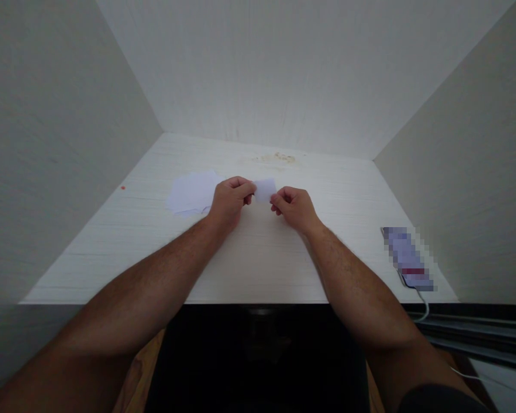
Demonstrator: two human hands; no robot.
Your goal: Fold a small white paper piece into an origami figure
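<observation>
A small white piece of paper (265, 189) is held up between my two hands over the middle of the table. My left hand (232, 198) pinches its left edge between thumb and fingers. At its lower right corner, the thumb and fingertips of my right hand (294, 207) are closed on it. Just left of my left hand, several larger sheets of white paper (191, 192) lie overlapping on the table, partly hidden behind that hand.
The white wood-grain table (258, 269) is boxed in by pale panels on three sides. On the right lies a phone (408, 258), its screen blurred, with a white cable (425, 307) hanging over the front edge. Brownish stains (279, 158) mark the back; a small orange spot (122, 187) is far left.
</observation>
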